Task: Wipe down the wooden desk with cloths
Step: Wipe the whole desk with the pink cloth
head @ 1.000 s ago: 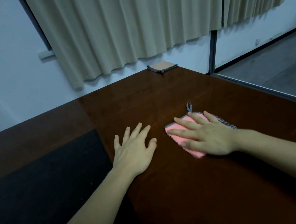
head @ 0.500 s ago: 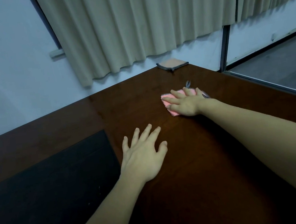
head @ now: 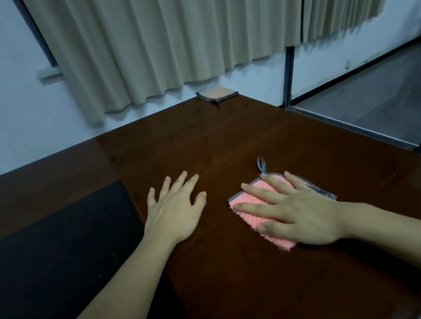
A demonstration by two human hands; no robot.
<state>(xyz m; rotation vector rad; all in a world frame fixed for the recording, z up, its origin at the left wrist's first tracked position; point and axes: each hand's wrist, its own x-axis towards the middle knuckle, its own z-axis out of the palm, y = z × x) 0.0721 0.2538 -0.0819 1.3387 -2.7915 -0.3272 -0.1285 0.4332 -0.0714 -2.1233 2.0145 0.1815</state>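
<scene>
Dark wooden tabletop [head: 227, 135] carries the pink cloth [head: 252, 202] under the flat, spread right hand [head: 291, 213], while the spread left hand [head: 176, 212] rests bare beside it.

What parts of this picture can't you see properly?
All in the head view:
- Pink cloth: its middle is hidden under the right hand.
- Far cloth at the desk corner: too small to tell its fabric.
- Window: covered by the curtain.
- Desk's near right corner: cut off by the frame edge.
</scene>
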